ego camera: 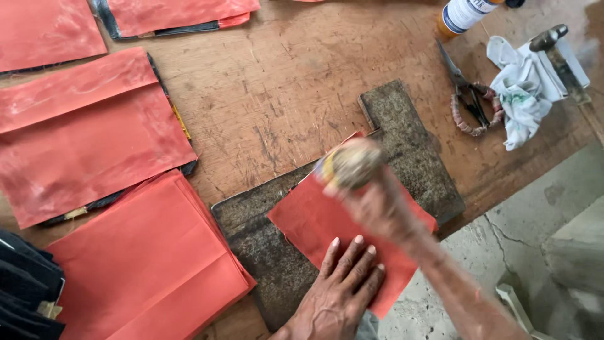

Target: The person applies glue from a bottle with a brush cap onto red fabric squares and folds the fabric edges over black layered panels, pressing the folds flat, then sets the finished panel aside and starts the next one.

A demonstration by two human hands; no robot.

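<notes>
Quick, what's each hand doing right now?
Left hand: open, flat, pressing down on the red sheet.
Right hand: closed around a blurred round-headed tool above the sheet.

We see two bare hands and forearms entering from the lower edge of the view. Our left hand [343, 286] shows lean fingers, pronounced knuckles and short pale nails, with creased, work-worn skin across its back. Our right hand [377, 204] is blurred, so its fingers cannot be made out; behind it runs a thin, sinewy forearm with no sleeve on it. We wear no gloves, rings, watch or wristband on either side that the view shows.
</notes>
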